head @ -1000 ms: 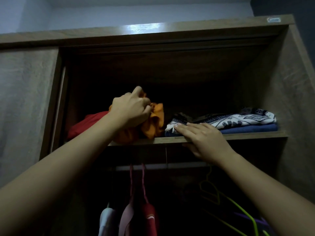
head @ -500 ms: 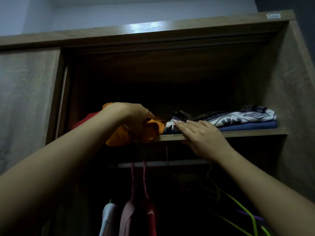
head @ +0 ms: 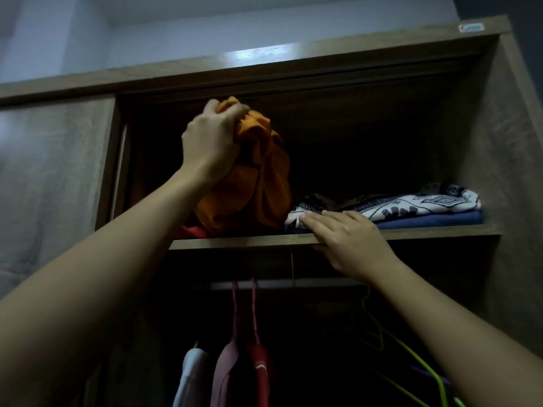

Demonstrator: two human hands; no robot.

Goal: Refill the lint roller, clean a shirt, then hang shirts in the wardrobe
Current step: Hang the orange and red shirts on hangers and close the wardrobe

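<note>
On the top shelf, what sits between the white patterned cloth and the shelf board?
A folded blue garment, stacked under the patterned cloth and resting on the shelf board. The head view shows it.

Left hand (head: 211,142) around orange shirt (head: 258,183) above shelf (head: 440,230), right hand (head: 352,242) flat on patterned cloth (head: 411,205)

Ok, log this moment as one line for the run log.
left hand: grips bunched orange shirt, held up over shelf | right hand: flat on patterned shirt at shelf edge | below: hanging clothes
</note>
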